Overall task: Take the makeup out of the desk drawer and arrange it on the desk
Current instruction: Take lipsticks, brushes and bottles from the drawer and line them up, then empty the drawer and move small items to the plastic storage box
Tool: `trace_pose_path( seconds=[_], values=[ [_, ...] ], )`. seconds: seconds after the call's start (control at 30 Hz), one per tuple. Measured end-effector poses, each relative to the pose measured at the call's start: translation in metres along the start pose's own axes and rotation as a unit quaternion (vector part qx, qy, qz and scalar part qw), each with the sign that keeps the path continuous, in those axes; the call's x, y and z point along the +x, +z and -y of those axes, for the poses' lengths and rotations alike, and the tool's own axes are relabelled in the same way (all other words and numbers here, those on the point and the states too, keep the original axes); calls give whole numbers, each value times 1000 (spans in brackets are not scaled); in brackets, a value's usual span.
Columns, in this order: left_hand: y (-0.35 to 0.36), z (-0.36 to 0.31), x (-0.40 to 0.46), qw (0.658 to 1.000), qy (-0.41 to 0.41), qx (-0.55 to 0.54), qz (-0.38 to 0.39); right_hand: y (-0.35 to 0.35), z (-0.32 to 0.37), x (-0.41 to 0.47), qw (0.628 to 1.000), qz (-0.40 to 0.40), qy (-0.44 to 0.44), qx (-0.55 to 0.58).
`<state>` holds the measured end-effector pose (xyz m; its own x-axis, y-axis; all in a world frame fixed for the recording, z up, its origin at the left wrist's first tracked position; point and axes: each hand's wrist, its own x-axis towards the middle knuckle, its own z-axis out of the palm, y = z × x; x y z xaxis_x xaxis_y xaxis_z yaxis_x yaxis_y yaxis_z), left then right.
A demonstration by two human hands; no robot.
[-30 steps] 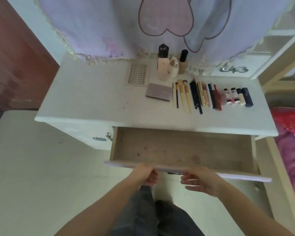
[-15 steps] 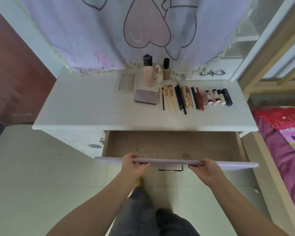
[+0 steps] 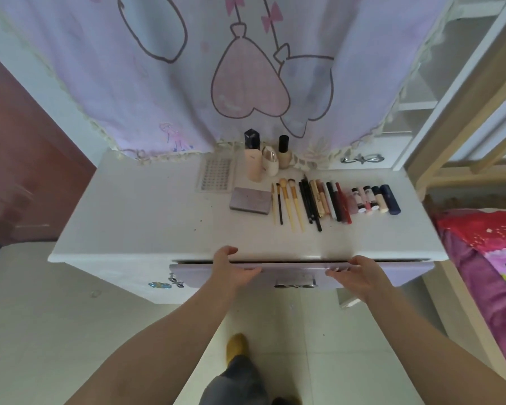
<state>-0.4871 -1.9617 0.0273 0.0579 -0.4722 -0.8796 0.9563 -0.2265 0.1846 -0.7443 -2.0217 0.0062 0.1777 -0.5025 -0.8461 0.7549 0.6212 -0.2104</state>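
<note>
The makeup lies in a row on the white desk point(image 3: 146, 217): a grey palette point(image 3: 250, 200), several brushes point(image 3: 289, 206), pencils and lip sticks point(image 3: 324, 203), and small tubes point(image 3: 374, 198). Three bottles point(image 3: 253, 165) stand behind them beside a dotted sticker sheet point(image 3: 216, 175). The drawer front point(image 3: 406, 273) sits almost flush under the desk edge, so its inside is hidden. My left hand point(image 3: 231, 270) and my right hand point(image 3: 354, 273) press on the drawer front at its top edge, either side of the metal handle point(image 3: 294, 285).
A lilac curtain point(image 3: 187, 68) with heart shapes hangs behind the desk. A red-brown door point(image 3: 18, 171) stands on the left. A bed with pink bedding point(image 3: 494, 258) and a wooden frame is close on the right. My legs and a yellow slipper point(image 3: 236, 344) are below.
The drawer was wide open and bare inside a second ago. Both hands took its front edge and pushed it in until nearly shut. My view has moved closer and higher.
</note>
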Motion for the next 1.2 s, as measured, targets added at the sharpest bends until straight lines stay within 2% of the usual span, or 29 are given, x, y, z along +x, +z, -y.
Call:
trace_pose_path(
  seconds=[0.17, 0.23, 0.3, 0.33, 0.4, 0.47, 0.53, 0.57, 0.63, 0.77, 0.8, 0.87, 0.9, 0.97, 1.03, 1.13, 1.2],
  values=[
    [3, -14, 9, 999, -22, 18, 29, 4, 2, 4, 1000, 22, 12, -3],
    [0, -17, 13, 994, -50, 84, 49, -1, 1, 5, 995, 36, 14, -91],
    [-2, -22, 13, 969, -73, 233, 45, -5, 1, 1, 961, -11, -19, -275],
    [-2, -24, 11, 939, -72, 334, 35, -5, 1, -3, 925, -43, -40, -374],
    [1, -27, 1, 843, -48, 535, 12, 2, 3, -12, 828, -84, -62, -551],
    [12, -28, -10, 731, 11, 682, 11, 16, 9, -21, 702, -96, -90, -700],
    [32, -26, -23, 652, 85, 752, 36, 33, 16, -35, 557, -83, -139, -815],
    [45, -23, -29, 625, 125, 769, 54, 42, 19, -42, 491, -82, -175, -850],
    [70, -14, -44, 565, 227, 788, 94, 55, 23, -57, 385, -102, -278, -874],
    [103, 10, -65, 393, 437, 800, 125, 65, 17, -80, 237, -136, -524, -807],
    [106, 16, -66, 343, 478, 799, 126, 62, 14, -84, 219, -134, -555, -791],
    [106, 30, -65, 242, 544, 794, 124, 53, 11, -90, 195, -132, -555, -798],
    [104, 38, -65, 202, 561, 793, 127, 46, 9, -91, 189, -136, -533, -813],
    [99, 52, -61, 144, 562, 804, 132, 31, 7, -92, 186, -161, -498, -832],
    [92, 67, -54, 96, 560, 813, 128, 14, 5, -92, 195, -188, -475, -837],
    [82, 86, -40, 67, 528, 834, 147, -15, -2, -93, 229, -222, -434, -842],
    [79, 97, -30, 34, 521, 835, 172, -33, -7, -95, 260, -251, -406, -840]
  ],
)
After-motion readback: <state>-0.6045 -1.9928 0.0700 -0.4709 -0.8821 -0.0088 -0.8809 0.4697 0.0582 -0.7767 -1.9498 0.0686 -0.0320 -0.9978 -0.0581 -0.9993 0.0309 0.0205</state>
